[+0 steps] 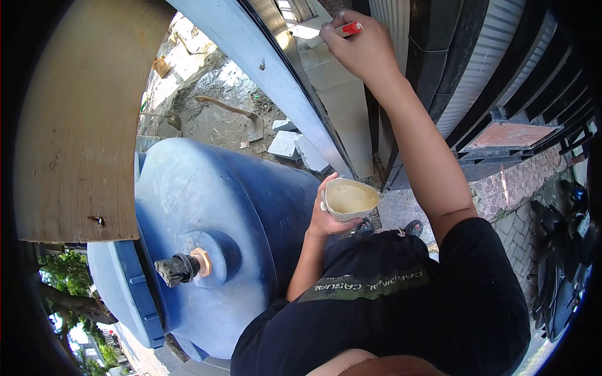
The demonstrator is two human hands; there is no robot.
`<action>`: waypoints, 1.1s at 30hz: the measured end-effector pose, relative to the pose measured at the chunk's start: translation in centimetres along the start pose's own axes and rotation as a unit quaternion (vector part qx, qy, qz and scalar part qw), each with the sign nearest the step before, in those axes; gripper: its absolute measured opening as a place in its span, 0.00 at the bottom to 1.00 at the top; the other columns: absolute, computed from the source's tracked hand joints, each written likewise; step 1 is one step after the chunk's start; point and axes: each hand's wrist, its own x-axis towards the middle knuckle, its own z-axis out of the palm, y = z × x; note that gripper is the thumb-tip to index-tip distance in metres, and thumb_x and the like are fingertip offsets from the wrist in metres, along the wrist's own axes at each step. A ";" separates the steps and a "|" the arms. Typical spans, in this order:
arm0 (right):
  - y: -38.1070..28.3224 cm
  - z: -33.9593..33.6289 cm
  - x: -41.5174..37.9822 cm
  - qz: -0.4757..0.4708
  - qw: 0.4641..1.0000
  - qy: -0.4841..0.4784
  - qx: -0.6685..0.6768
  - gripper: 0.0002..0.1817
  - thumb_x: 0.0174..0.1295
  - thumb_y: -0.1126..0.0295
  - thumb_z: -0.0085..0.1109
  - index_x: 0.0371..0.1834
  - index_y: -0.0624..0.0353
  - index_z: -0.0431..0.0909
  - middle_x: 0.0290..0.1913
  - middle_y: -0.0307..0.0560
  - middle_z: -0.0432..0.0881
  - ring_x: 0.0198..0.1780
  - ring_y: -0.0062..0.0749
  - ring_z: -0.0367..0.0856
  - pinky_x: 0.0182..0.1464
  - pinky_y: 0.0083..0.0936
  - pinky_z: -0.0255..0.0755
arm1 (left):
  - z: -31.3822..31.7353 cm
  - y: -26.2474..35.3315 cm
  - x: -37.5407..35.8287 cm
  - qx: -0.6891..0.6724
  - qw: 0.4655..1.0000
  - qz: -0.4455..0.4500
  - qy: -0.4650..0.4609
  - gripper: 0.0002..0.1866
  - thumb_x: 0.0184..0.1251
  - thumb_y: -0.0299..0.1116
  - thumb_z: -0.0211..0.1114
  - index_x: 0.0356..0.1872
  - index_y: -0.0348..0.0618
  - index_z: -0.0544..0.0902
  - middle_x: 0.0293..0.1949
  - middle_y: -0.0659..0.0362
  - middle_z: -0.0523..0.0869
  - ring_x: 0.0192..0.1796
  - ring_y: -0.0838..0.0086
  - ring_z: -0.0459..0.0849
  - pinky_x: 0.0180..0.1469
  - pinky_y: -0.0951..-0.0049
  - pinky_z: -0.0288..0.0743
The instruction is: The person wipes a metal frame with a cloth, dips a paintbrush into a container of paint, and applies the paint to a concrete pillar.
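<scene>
My left hand point(323, 213) is wrapped round a small whitish cup point(350, 213) in front of my body. Pale cream liquid lies inside it, and smears mark its rim. Stretched up and forward, my right hand point(365, 45) closes on a tool with a red handle point(348, 29). The tool's working end is hidden by the fingers, so I cannot tell its kind. That hand is close to a cream-coloured post point(338, 94), beside a corrugated light panel point(389, 19).
A large blue water tank point(207, 188) lies on my left, with a wooden board point(81, 125) above it. A pale metal beam point(269, 69) slants ahead. Beyond are a hoe point(229, 108), wet cement and broken blocks point(285, 144). A motorcycle point(561, 269) stands at right.
</scene>
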 end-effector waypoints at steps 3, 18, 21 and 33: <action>1.2 1.4 -0.1 -0.040 0.999 0.014 0.009 0.15 0.52 0.59 0.61 0.31 0.61 0.80 0.21 0.55 0.78 0.24 0.45 0.77 0.32 0.30 0.72 | 0.0 -0.1 -0.1 0.007 1.000 0.003 0.001 0.58 0.29 0.34 0.83 0.66 0.36 0.56 0.51 0.55 0.78 0.54 0.70 0.78 0.59 0.68 0.70; 0.3 0.2 -1.7 -0.038 0.999 -0.032 0.003 0.13 0.47 0.62 0.61 0.23 0.62 0.79 0.23 0.55 0.80 0.30 0.52 0.81 0.37 0.35 0.75 | -0.3 0.0 0.0 -0.008 1.000 0.016 0.009 0.58 0.29 0.34 0.83 0.66 0.36 0.56 0.51 0.55 0.78 0.54 0.69 0.79 0.58 0.69 0.71; -1.4 -1.5 -2.0 0.020 0.997 -0.068 0.020 0.14 0.47 0.61 0.62 0.23 0.63 0.78 0.24 0.56 0.80 0.31 0.54 0.80 0.37 0.37 0.75 | -0.5 -0.2 -0.1 -0.006 1.000 0.015 0.008 0.58 0.30 0.33 0.83 0.66 0.36 0.56 0.51 0.55 0.78 0.54 0.69 0.78 0.58 0.69 0.71; -0.8 -1.7 -3.2 -0.035 0.999 -0.020 0.019 0.13 0.48 0.62 0.62 0.29 0.62 0.79 0.22 0.55 0.79 0.26 0.49 0.80 0.33 0.31 0.74 | -0.5 -0.7 -0.3 0.007 1.000 0.027 -0.012 0.58 0.32 0.33 0.83 0.67 0.37 0.53 0.54 0.51 0.74 0.56 0.66 0.77 0.59 0.65 0.71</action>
